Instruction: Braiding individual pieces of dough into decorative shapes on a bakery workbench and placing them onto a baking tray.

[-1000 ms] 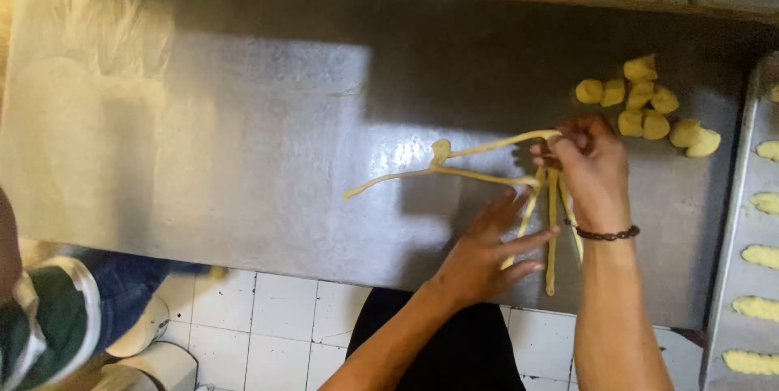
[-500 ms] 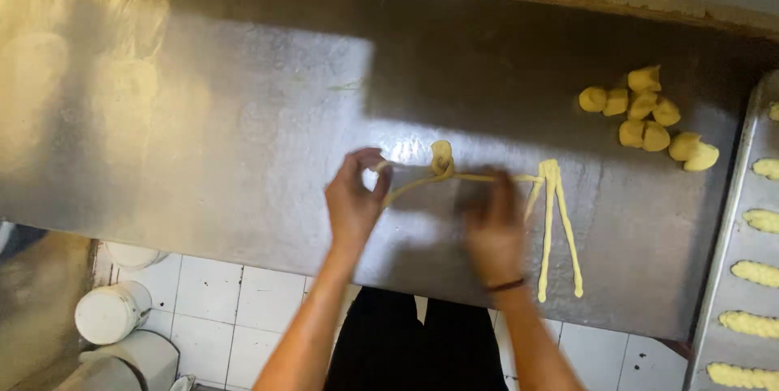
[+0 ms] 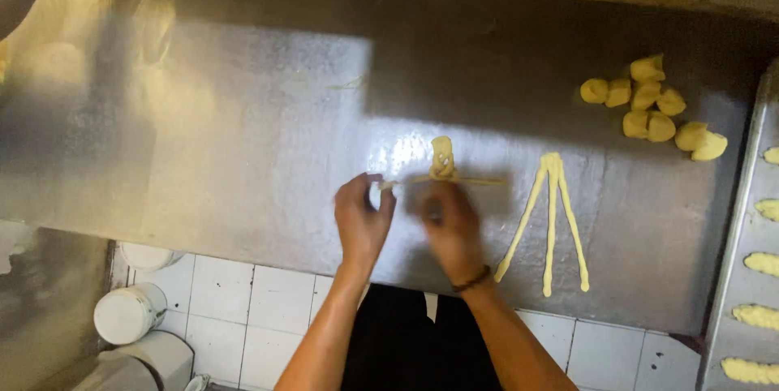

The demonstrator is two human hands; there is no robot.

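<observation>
left hand (image 3: 362, 221) pinching the nine o'clock end of a thin dough rope (image 3: 442, 181) on the steel tabletop (image 3: 243, 131); right hand (image 3: 450, 225) blurred over it, fingers' state unclear. three joined dough strands (image 3: 553, 221) at three o'clock, dough lumps (image 3: 653, 107) at one o'clock.

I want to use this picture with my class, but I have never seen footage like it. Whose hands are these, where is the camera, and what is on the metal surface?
The camera sits on a person's head and looks straight down, so the two bare arms coming from the bottom edge are the wearer's own. The left hand pinches one end of a thin dough strand that lies across the steel table. The right hand, blurred, lies over the strand. A small twisted dough knot sits on that strand. To the right lie three long dough strands joined at the top, a heap of dough lumps, and a metal tray with shaped pieces. White buckets stand on the tiled floor.
</observation>
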